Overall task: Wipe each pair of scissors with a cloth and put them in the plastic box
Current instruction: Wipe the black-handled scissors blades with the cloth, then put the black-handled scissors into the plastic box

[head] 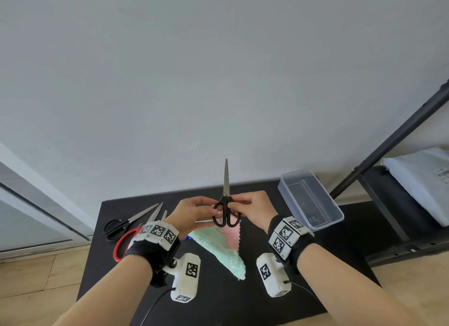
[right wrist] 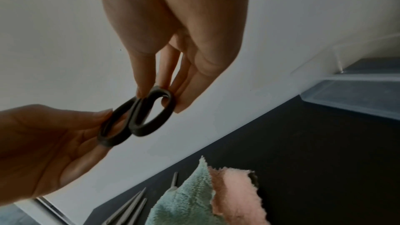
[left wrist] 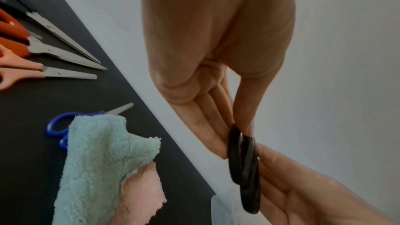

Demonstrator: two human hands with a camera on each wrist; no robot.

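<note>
A pair of black-handled scissors [head: 226,184] stands upright above the table, blades closed and pointing up. My left hand [head: 215,211] pinches the left handle loop [left wrist: 234,153] between thumb and fingers. My right hand [head: 232,204] pinches the right loop [right wrist: 158,109] in the same way. Beneath them a green and pink cloth [head: 220,246] lies crumpled on the black table [head: 267,301]. The clear plastic box [head: 309,200] sits at the back right with no scissors inside.
More scissors lie at the left: a black pair [head: 120,225], a red-handled pair [head: 122,244], orange-handled ones [left wrist: 19,49], and a blue pair [left wrist: 56,127] partly under the cloth. A dark metal rack [head: 388,204] stands to the right. The white wall is close behind the table.
</note>
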